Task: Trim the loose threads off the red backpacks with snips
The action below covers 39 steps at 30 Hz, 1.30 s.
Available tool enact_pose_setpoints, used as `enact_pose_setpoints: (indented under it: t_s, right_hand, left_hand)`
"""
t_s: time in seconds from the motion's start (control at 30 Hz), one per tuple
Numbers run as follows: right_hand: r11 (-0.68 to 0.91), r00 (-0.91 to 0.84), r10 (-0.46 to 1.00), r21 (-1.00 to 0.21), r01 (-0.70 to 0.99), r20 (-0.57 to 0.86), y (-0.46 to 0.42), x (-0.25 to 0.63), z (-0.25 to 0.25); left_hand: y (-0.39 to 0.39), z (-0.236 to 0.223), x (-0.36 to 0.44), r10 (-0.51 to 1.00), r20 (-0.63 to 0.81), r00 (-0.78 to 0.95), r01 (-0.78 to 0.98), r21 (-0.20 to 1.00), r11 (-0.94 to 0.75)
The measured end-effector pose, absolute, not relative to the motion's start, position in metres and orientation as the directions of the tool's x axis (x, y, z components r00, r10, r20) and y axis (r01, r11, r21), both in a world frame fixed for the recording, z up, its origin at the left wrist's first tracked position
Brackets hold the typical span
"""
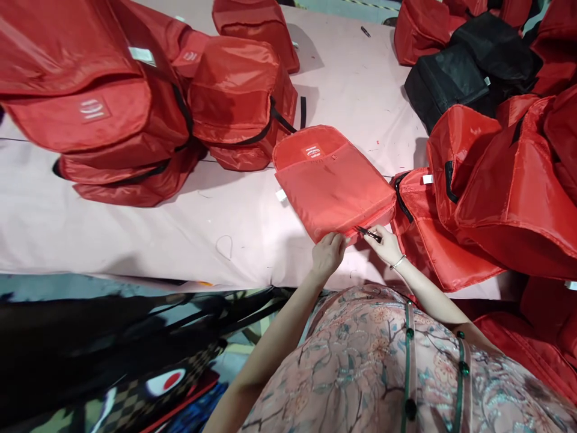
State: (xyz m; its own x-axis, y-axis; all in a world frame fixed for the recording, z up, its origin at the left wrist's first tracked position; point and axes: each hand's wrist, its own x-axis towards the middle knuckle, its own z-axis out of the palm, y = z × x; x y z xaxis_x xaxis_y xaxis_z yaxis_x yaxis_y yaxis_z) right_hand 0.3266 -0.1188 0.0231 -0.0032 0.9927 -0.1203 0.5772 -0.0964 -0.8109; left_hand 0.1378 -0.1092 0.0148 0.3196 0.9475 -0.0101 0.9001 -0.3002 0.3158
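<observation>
A flat red bag (pixel 333 180) with a small printed label lies on the pale table in front of me. My left hand (pixel 330 255) is closed on the near edge of this bag, its fingers pinching the red fabric. In my right hand (pixel 385 243) is a pair of small dark thread snips (pixel 370 234), their tips at the bag's near seam. Whether the blades touch a thread is too small to tell. A white tag (pixel 280 195) sticks out from the bag's left side.
Red bags (pixel 238 96) stand at the left. More red bags (pixel 518 186) and black bags (pixel 451 78) are heaped at the right, close to my right hand. Loose threads (pixel 224 246) lie on the pink table cover (pixel 171 240). Another small dark tool (pixel 365 31) lies at the back.
</observation>
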Motion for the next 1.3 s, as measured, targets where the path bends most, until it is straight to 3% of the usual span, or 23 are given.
enact_pose_setpoints:
  t_s: [0.23,0.47,0.63,0.93,1.3]
  right_hand:
    - [-0.053,0.123,0.992,-0.939,0.339,-0.012,-0.132,0.325,-0.027]
    - [0.067,0.089,0.989,-0.887,0.457,0.120,-0.129,0.313,-0.060]
    - [0.079,0.080,0.987,-0.846,0.528,0.142,-0.128,0.310,-0.070]
    - [0.165,0.064,0.972,-0.847,0.506,0.228,-0.129,0.304,-0.074]
    - [0.149,0.027,0.980,-0.809,0.569,0.199,-0.126,0.300,-0.064]
  left_hand:
    - [-0.098,0.021,0.149,0.943,-0.147,0.299,0.942,0.201,-0.267]
    - [-0.055,0.033,0.148,0.880,-0.385,0.279,0.946,0.267,-0.183]
    - [-0.049,0.035,0.148,0.863,-0.415,0.287,0.947,0.256,-0.192]
    - [-0.050,0.034,0.147,0.861,-0.422,0.284,0.947,0.264,-0.183]
    - [-0.050,0.034,0.146,0.863,-0.413,0.292,0.939,0.296,-0.176]
